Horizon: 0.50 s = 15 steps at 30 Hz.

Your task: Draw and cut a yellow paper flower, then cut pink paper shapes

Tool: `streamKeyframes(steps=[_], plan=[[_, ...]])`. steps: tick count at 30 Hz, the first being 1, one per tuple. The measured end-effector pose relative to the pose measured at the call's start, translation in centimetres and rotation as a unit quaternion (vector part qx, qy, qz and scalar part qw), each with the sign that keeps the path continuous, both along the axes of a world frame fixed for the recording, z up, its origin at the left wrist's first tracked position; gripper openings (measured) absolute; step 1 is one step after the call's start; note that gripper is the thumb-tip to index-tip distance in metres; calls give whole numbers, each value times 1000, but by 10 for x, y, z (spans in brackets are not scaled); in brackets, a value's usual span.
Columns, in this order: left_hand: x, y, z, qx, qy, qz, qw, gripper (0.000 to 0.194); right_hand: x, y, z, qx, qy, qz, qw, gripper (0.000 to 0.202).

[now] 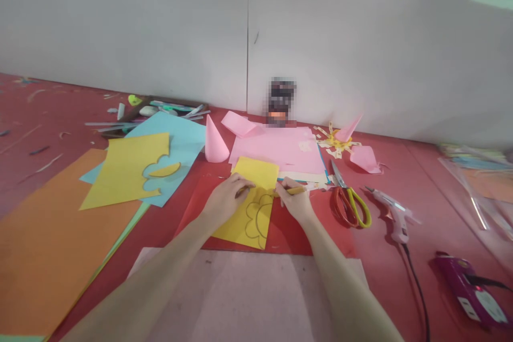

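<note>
Largest in my feed are the white panel (160,26) along the back and the red tabletop (436,214) in front of it. An orange sheet (64,240) fills the left side, partly under a blue sheet (184,144), on which lies a yellow offcut (124,171) with a scalloped edge. Near the middle I have a red sheet (288,235), with pink sheets (276,147) just beyond it. The yellow sheet (256,173) being worked lies on the red one, its far edge overlapping the pink stack; a dark half-flower outline runs along its right edge. I see the left hand (226,195) resting on this sheet, fingers bent over a small dark-edged spot; whether it grips anything, I cannot tell. The right hand (296,204) is closed around a yellow pencil (295,191), tip at the sheet's right edge. To the right I count a purple box (460,283), a glue gun (396,219) and scissors (348,192) with red and yellow handles. Smaller still, a pink cone (215,144) stands upright beyond the left hand.
</note>
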<state>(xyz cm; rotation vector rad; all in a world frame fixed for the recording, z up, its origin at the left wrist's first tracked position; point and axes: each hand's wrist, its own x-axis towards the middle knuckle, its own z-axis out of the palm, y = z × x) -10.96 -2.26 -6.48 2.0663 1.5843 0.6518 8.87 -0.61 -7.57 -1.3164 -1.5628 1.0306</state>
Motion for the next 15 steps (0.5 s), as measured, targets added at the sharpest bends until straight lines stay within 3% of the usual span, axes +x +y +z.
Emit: streamKeyframes(steps=[15], plan=[[0,0,-1,7,-6,-2,1000,22,1,2,-6,16,42,2,999,35]])
